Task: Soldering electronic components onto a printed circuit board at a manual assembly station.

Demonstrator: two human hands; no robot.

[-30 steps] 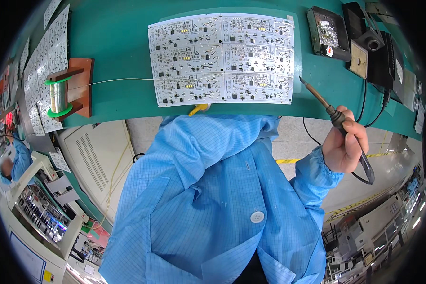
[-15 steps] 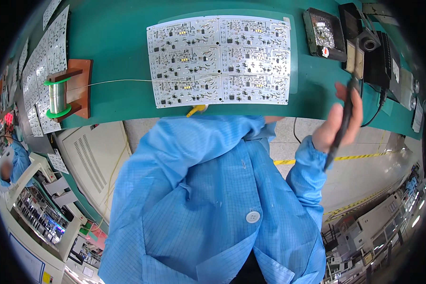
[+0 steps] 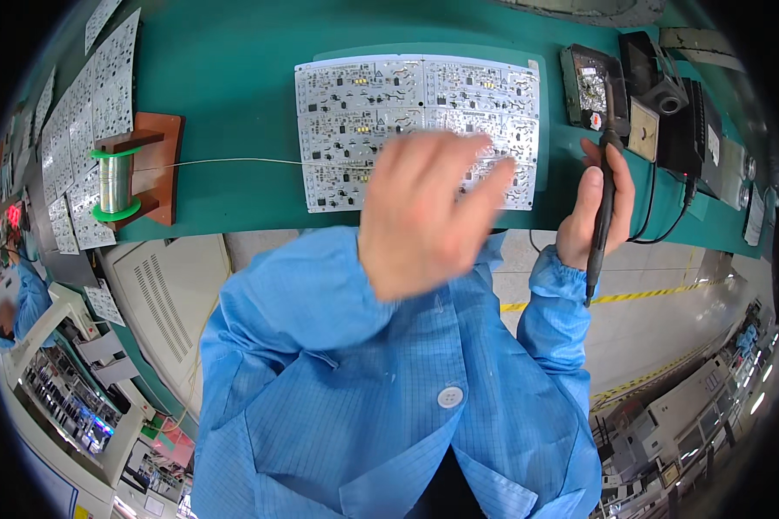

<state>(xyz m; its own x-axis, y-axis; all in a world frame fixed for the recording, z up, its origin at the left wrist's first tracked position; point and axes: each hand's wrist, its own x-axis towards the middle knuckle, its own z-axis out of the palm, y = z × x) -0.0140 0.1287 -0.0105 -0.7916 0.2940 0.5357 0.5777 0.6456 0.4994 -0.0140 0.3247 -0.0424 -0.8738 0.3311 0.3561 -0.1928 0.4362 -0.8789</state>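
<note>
Looking down past a person's blue checked jacket (image 3: 363,415) with a white button (image 3: 450,397). The left hand (image 3: 433,212), blurred, is spread over the lower middle of a white circuit board panel (image 3: 415,108), its thumb apart from the fingers; whether it touches the panel or the wire cannot be told. To its right, the right hand (image 3: 582,223) is closed around the dark handle of a soldering iron (image 3: 600,221), whose tip end points away from the person. The panel lies flat on a green surface (image 3: 225,86), printed with small components. A thin solder wire (image 3: 234,160) runs onto it from a green-ended spool (image 3: 115,183) in a brown stand (image 3: 169,156) at left. More boards (image 3: 112,78) lie at the left edge. Farther right, the iron's front part overlaps a black tray (image 3: 571,91) of silvery scraps; beyond are a small tan pad (image 3: 642,130) and a black boxy unit (image 3: 685,125).
</note>
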